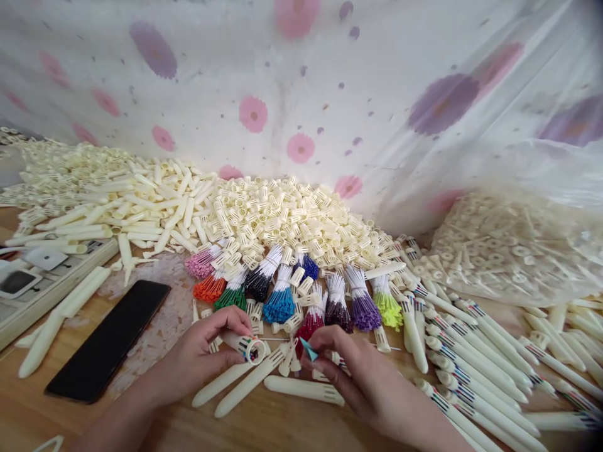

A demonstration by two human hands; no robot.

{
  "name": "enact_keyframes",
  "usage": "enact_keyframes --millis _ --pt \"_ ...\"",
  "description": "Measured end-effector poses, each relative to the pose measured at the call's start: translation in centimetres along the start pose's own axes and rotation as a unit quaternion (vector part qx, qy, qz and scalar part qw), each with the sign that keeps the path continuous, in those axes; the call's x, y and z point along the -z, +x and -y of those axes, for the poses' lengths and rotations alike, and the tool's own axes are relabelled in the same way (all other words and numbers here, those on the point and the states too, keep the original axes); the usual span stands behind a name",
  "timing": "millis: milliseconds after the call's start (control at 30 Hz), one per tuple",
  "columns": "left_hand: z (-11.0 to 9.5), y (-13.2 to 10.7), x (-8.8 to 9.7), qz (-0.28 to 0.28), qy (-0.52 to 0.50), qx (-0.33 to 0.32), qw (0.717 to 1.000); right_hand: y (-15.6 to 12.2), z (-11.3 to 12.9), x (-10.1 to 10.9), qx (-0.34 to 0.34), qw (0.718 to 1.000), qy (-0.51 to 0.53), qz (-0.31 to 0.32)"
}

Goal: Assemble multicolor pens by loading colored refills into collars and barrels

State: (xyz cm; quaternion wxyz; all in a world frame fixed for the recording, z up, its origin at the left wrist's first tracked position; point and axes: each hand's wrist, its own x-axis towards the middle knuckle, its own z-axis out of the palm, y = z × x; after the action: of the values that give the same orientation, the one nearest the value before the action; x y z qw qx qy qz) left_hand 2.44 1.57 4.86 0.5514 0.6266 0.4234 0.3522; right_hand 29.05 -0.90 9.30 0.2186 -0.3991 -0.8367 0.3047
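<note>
Place: a hand-assembly workspace, we judge; home or small workshop, we cannot tell which.
Work surface: wood-grain tabletop (264, 433), loose parts crowding most of it.
Backdrop: flowered sheet (211, 81), pink and purple blooms on white; it looks domestic to us.
Loose stock: cream slotted pieces (292, 213) and pale tubes (155, 201) heaped up, more than we can count.
Bagged stock: clear plastic bag (509, 251) at right, small pale parts inside.
Colour stock: bundles of thin white sticks (280, 304), grouped by end colour.
Batch: pen-like bodies (485, 364) ranged alongside one another at right.
Personal item: dark phone (110, 339), flat at left.
</note>
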Motion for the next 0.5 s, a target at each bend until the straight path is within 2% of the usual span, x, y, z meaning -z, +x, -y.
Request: enact_keyframes --millis 100,267,400,500 --pt "0.0 -0.1 -0.2 0.009 -0.006 -0.002 1.0 0.6 0.5 1.2 0.042 0.998 -0.011 -0.035" --pt "0.3 -0.1 -0.2 0.005 -0.006 -0.029 1.0 1.6 1.2 1.8 0.106 0.988 -0.079 -0.074" --pt "0.6 -0.1 -0.3 0.028 0.029 -0.05 0.998 1.4 1.4 1.5 0.103 0.982 -0.116 -0.108" --pt "1.0 -0.2 -0.6 -0.027 0.064 -0.098 0.993 1.1 1.6 0.6 0.065 0.984 -0.119 -0.112"
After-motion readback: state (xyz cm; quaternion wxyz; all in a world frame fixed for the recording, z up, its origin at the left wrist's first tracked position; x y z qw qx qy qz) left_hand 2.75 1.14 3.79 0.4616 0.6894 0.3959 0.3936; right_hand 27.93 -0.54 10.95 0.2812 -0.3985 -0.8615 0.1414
